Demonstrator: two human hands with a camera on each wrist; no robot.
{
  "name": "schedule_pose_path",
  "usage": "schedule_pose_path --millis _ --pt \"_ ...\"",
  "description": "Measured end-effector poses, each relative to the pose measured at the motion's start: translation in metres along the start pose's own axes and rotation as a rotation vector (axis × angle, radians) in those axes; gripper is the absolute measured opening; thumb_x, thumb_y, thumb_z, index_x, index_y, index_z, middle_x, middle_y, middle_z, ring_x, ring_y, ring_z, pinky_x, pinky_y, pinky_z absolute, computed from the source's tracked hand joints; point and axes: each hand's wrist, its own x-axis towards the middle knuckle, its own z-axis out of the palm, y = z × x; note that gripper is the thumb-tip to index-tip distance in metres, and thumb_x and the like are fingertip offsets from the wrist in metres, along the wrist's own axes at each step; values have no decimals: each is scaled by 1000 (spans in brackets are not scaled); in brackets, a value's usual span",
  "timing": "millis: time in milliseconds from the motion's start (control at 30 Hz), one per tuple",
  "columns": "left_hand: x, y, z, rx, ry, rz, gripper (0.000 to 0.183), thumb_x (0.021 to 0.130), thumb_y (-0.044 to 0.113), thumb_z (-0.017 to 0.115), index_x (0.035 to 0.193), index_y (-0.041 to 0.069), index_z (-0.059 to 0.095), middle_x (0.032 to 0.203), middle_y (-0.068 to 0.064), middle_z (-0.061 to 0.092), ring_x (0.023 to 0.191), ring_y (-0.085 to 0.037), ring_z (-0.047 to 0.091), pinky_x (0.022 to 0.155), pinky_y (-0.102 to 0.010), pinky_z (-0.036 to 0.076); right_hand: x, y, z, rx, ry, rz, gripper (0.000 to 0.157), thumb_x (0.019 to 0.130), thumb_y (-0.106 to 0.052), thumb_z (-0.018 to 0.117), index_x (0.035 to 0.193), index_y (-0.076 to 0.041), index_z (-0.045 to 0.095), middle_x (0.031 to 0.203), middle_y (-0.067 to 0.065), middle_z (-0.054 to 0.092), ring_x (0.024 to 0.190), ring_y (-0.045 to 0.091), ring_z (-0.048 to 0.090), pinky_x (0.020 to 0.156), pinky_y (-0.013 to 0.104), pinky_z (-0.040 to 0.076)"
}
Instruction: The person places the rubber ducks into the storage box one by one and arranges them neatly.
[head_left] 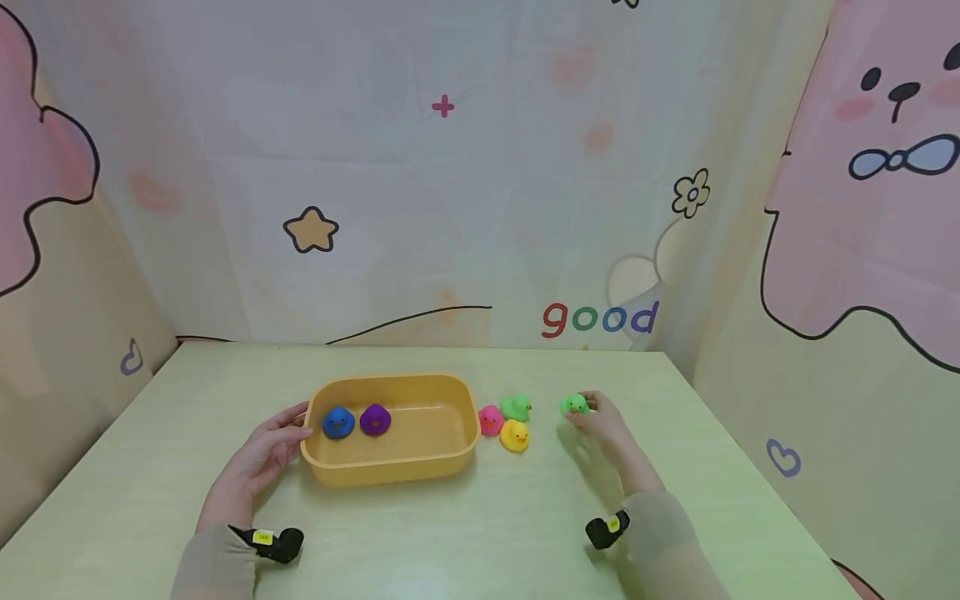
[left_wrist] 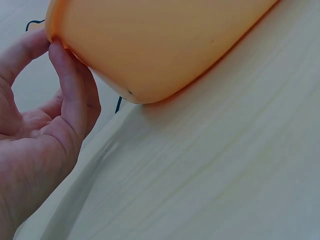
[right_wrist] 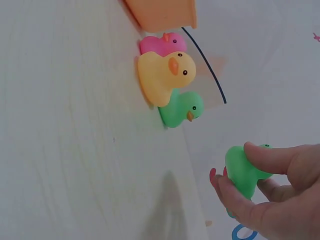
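Note:
My left hand (head_left: 266,454) pinches the left rim of a yellow-orange plastic basin (head_left: 390,473), thumb and fingers meeting at the edge in the left wrist view. Inside the basin, toward its left end, sit a blue rubber duck (head_left: 338,423) and a purple rubber duck (head_left: 375,420). To the right, my right hand (head_left: 606,429) grips a green rubber duck (right_wrist: 242,170) between thumb and fingers, raised over the table. Between that hand and the basin stand a pink duck (head_left: 491,421), a yellow duck (head_left: 515,436) and a second green duck (head_left: 517,407), grouped closely by the basin's right wall.
The pale wood-grain table (head_left: 525,533) extends around the basin on all sides. A printed cloth backdrop (head_left: 480,208) rises behind the table's far edge, with side panels at left and right. Black wrist cameras sit on both sleeves.

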Motion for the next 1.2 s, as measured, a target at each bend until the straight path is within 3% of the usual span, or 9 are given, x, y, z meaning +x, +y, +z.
schedule_pose_path --millis 133,233,367,667,900,1133,1200 --pt "0 1 -1 11 7 -6 42 95 -6 50 132 13 44 111 6 61 98 -4 64 85 -17 53 6 -5 1 34 -1 18 53 95 -5 58 140 9 35 147 31 32 130 41 38 111 50 38" --pt "0 3 -2 26 13 -14 54 95 -5 50 144 4 31 111 7 60 98 -3 63 85 -17 53 9 -10 2 31 -5 41 56 96 -9 58 144 6 34 150 28 31 135 42 34 115 54 30" --pt "0 4 -2 37 17 -18 63 95 -5 50 150 -3 19 111 6 59 98 -3 63 85 -16 53 13 -19 6 46 -34 27 59 97 -11 58 147 6 33 150 27 33 135 40 37 115 51 32" --pt "-3 5 -4 15 17 -13 43 95 -5 51 133 11 42 110 5 61 98 -4 64 86 -17 53 25 -44 30 82 -95 -38 59 95 -11 59 146 7 34 149 27 36 131 40 43 114 50 35" --pt "-1 3 -3 38 19 -4 38 94 -5 52 125 16 48 109 7 62 98 -4 64 85 -18 53 27 -71 56 75 -154 -65 56 94 -10 60 144 5 39 147 25 41 127 39 48 112 50 37" --pt "1 1 -2 43 14 8 50 94 -6 50 141 3 35 110 7 61 97 -4 63 85 -18 53 27 -90 86 86 -202 -46 56 93 -8 63 143 5 40 143 25 45 121 38 56 108 47 43" --pt "1 1 -1 44 24 0 47 94 -6 51 138 6 39 110 7 60 97 -4 63 85 -18 53 27 -94 95 85 -218 -52 55 92 -7 64 141 7 41 141 26 47 118 37 58 107 47 44"
